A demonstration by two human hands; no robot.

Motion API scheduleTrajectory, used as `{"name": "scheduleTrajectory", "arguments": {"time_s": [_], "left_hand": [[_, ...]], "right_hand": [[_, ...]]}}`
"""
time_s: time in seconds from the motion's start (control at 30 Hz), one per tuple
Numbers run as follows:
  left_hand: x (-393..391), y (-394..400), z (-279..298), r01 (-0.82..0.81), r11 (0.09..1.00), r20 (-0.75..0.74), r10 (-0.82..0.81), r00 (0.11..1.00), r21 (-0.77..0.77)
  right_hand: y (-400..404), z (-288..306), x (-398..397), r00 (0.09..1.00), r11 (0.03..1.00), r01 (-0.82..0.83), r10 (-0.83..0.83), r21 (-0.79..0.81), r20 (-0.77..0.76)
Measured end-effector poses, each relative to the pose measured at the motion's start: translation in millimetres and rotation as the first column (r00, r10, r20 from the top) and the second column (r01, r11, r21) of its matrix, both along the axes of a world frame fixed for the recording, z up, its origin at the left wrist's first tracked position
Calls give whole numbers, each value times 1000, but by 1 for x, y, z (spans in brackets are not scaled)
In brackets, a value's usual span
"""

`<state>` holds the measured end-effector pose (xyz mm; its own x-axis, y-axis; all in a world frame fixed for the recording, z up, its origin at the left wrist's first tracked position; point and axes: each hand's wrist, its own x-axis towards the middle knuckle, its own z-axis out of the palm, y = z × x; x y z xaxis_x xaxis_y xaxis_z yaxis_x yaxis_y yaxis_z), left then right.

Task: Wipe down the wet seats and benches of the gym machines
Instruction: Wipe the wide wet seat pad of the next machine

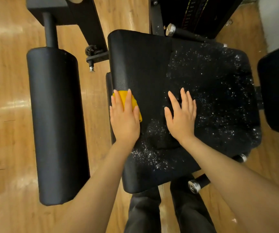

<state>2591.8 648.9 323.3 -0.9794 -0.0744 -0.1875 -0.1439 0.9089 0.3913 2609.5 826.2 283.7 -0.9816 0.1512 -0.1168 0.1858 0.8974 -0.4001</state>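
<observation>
I'm seeing a yellow cloth (134,102) lying on the black seat (152,64), white-speckled right of it; tan wood-grain floor (6,81) left.

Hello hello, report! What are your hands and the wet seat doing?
Left hand flat on yellow cloth, seat left edge. Right hand flat on seat. Droplets cover right side. Nothing blocking.

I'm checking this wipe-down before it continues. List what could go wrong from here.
1. The right hand lies flat on the wet, droplet-covered part of the seat; it may slip or smear water back onto the wiped left side.
2. The yellow cloth under the left hand sits at the seat's left edge and looks small against the wet area, so it may soak through and leave streaks.
</observation>
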Motion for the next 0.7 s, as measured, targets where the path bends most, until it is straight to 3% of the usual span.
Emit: {"name": "scheduleTrajectory", "arguments": {"time_s": [0.1, 0.2, 0.53, 0.6, 0.7], "left_hand": [[-51, 1, 1, -148, 987, 17, 147, 989, 59], [-53, 4, 4, -175, 983, 14, 174, 985, 64], [99, 12, 17, -263, 964, 82, 265, 961, -31], [89, 11, 17, -287, 958, 104, 288, 952, -24], [39, 4, 13, -358, 926, 104, 347, 932, 118]], "right_hand": [[1, -2, 1, 1000, 1000, -5, 5, -2, -23], [2, -2, 1, 1000, 1000, -12, 11, -17, -27], [5, -3, 1, 1000, 999, -24, 23, -32, -13], [4, -4, 1, 1000, 999, -23, 23, -27, -16], [4, -5, 2, 999, 999, -22, 21, -32, -24]]}}
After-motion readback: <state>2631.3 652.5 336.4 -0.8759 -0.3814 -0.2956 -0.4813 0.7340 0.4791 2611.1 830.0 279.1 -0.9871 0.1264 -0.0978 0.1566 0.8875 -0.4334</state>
